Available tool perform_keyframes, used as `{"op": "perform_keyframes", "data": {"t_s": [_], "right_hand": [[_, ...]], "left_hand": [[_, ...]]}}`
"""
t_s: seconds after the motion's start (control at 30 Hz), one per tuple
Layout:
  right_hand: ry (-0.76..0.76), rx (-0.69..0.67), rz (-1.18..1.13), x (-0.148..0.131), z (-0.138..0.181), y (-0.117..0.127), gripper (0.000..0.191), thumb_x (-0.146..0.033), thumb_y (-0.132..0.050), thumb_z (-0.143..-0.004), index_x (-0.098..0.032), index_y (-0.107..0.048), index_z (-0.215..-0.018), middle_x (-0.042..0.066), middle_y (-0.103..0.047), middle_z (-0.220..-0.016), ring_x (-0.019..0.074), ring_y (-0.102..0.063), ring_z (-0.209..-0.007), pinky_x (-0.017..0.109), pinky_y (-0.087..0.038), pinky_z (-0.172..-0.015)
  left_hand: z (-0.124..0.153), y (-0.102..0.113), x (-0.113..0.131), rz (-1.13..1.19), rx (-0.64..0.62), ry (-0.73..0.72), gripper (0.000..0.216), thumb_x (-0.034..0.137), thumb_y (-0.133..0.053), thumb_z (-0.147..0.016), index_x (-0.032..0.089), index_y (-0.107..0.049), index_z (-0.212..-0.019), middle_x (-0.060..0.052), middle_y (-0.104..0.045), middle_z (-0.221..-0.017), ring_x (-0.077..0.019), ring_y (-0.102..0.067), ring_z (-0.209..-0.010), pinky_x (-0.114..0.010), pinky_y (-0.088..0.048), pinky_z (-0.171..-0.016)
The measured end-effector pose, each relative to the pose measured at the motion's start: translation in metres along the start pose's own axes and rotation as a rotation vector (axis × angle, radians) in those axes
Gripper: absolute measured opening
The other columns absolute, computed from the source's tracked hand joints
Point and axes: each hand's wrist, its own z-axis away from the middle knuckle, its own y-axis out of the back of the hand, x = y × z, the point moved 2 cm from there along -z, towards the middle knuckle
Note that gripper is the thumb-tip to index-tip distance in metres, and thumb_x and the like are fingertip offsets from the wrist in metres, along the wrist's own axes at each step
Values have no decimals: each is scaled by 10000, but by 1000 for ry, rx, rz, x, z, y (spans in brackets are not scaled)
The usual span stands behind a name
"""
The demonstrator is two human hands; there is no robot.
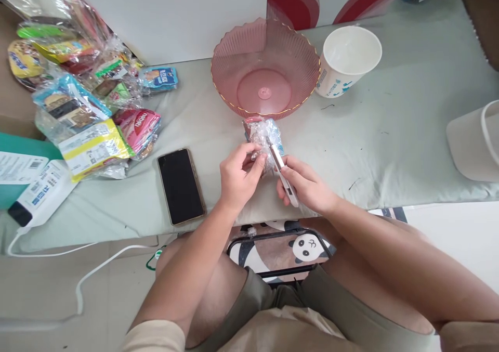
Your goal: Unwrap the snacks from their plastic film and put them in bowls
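Observation:
In front of the pink fluted bowl (265,94) lies a small bundle of snack packets in clear plastic wrap (258,129), with red and blue showing through. My left hand (237,178) pinches the near edge of that wrap between thumb and fingers. Closed around a white utility knife (286,185), my right hand (306,183) holds it at a slant, with the tip against or just over the wrap. Whether the blade cuts into the plastic, I cannot tell. The bowl has a gold scalloped rim and nothing shows inside it.
A white paper cup (343,81) stands right of the bowl, and a white handled container (473,144) at the far right. Wrapped snacks (89,113) pile up at the left. A phone (181,185) lies left of my hands. Behind stands a white-and-red box (187,19).

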Motion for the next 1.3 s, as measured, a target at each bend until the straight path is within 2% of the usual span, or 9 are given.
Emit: {"op": "perform_keyframes", "data": {"t_s": [0.13,0.33,0.6,0.83,0.93,1.0,1.1,1.17,1.3], "right_hand": [[-31,-18,16,-5,2,-1,361,-569,-564,-930,-217,-486,-953,-51,-594,-554,111,-523,-422,230,-403,-435],[-94,-21,60,-9,7,-4,303,-503,-566,-946,-210,-499,-905,-48,-587,-541,105,-512,-408,221,-388,-424],[-63,-86,202,-7,23,-12,303,-502,-478,-999,-228,-481,-870,-48,-598,-580,115,-548,-453,244,-406,-479],[12,-71,477,-11,35,0,302,-444,-418,-1006,-233,-473,-796,-34,-569,-550,124,-514,-488,267,-395,-528],[65,36,754,-18,37,31,275,-410,-452,-951,-229,-522,-757,-23,-526,-540,135,-480,-493,280,-351,-522],[83,199,1000,-20,38,57,225,-386,-495,-903,-228,-599,-781,-7,-538,-551,149,-461,-493,291,-318,-519],[94,409,1237,-19,36,90,230,-374,-532,-880,-229,-710,-882,68,-693,-818,187,-557,-607,309,-353,-548],[90,468,1313,-16,35,103,280,-379,-537,-893,-236,-756,-995,107,-722,-999,229,-625,-725,338,-402,-586],[122,628,1409,-14,34,106,358,-359,-588,-884,-205,-748,-1165,166,-730,-1077,382,-664,-1042,501,-510,-834]], "left_hand": [[0,-1,1,37,47,8,104,299,-724,-933,199,-696,-927,13,-721,-802,-87,-668,-598,-175,-536,-550],[0,3,5,22,130,55,289,481,-777,-901,196,-728,-906,-14,-759,-826,-108,-698,-641,-199,-558,-570],[0,13,19,29,293,30,266,451,-825,-866,197,-747,-875,-3,-749,-796,-95,-660,-628,-212,-549,-585],[-1,21,8,134,326,101,260,435,-836,-846,214,-713,-906,-7,-705,-851,-101,-631,-674,-227,-515,-588],[-2,25,3,254,327,216,253,405,-825,-827,231,-651,-881,14,-622,-806,-85,-522,-607,-227,-427,-528],[-3,26,3,309,295,254,292,428,-795,-832,237,-574,-824,35,-519,-722,-91,-449,-577,-236,-391,-520],[-4,23,6,345,152,287,385,507,-736,-852,243,-464,-786,51,-383,-663,-98,-351,-545,-242,-342,-498],[-4,20,8,365,51,335,394,495,-744,-828,249,-437,-813,53,-374,-684,-91,-329,-537,-232,-320,-476],[-3,12,8,429,-151,446,367,337,-760,-736,264,-439,-899,55,-442,-753,-67,-334,-505,-215,-296,-425]]}}
